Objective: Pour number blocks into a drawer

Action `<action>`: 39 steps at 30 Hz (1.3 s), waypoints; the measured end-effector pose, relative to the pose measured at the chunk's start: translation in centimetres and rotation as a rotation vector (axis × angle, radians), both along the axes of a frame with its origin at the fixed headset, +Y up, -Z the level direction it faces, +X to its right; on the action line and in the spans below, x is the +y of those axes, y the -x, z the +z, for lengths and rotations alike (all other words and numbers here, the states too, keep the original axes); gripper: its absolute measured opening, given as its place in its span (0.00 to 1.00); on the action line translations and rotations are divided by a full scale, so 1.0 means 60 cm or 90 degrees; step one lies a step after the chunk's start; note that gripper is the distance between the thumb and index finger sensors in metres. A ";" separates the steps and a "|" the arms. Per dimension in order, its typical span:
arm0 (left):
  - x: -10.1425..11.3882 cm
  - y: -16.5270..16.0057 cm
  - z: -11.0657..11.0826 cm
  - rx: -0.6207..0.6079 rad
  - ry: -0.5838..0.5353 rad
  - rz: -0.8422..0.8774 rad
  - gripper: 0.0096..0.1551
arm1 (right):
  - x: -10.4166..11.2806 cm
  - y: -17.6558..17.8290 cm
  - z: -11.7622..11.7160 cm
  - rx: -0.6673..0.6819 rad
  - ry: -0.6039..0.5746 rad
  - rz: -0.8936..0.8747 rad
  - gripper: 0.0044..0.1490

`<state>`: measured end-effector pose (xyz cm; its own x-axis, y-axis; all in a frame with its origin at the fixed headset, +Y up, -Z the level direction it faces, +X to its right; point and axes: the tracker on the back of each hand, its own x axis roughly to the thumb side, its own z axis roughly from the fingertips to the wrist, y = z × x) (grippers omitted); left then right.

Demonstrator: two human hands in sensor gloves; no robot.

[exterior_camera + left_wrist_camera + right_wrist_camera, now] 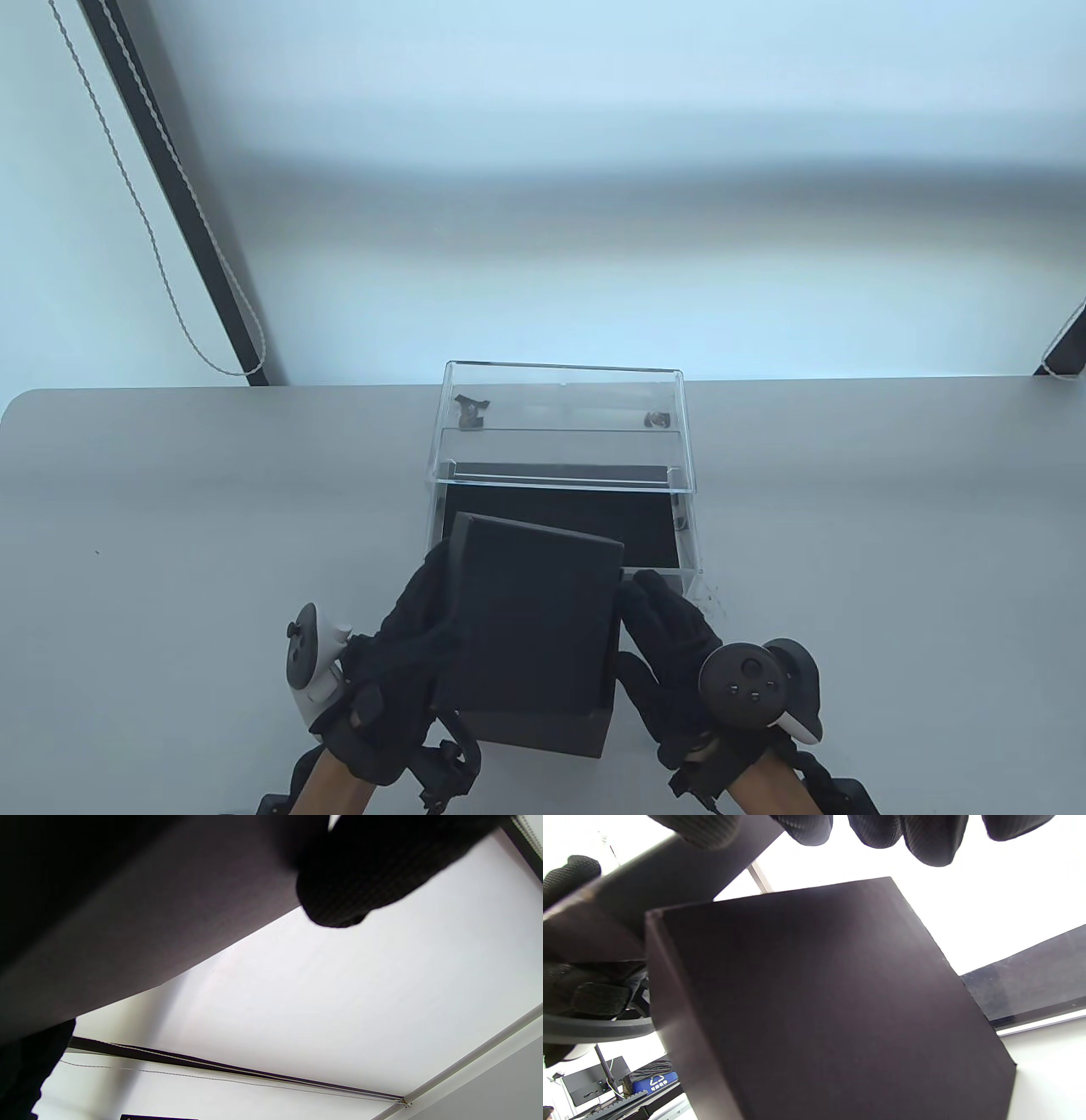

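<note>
A black box stands at the table's front; its base [543, 730] is on the table and its lid [530, 620] is raised and tilted above it. My left hand [407, 628] grips the lid's left side. My right hand [662, 637] holds its right side. The right wrist view shows the base [818, 1005] below the lifted lid [670, 874]. The left wrist view shows the lid [127, 921] and one fingertip [360, 870]. Just behind the box, the clear drawer [691, 543] with a black liner is pulled out. No number blocks show.
The clear acrylic case [564, 399] that houses the drawer stands mid-table, with small dark fittings [469, 412] on its upper level. The grey table [170, 509] stretches left and right. A blind cord [170, 280] hangs at the back left.
</note>
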<state>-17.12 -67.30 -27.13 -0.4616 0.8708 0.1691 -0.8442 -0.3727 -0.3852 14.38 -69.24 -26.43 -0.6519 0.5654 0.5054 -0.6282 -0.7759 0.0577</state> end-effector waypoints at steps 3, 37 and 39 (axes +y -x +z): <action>0.011 0.027 -0.004 0.040 -0.017 0.002 0.50 | -0.001 -0.002 -0.002 -0.004 0.004 0.000 0.47; -0.022 0.171 -0.039 0.422 -0.047 -0.608 0.49 | -0.007 0.000 -0.004 -0.004 0.017 0.015 0.48; -0.030 0.165 -0.043 0.411 -0.045 -0.664 0.49 | -0.007 0.000 -0.004 -0.004 0.017 0.015 0.48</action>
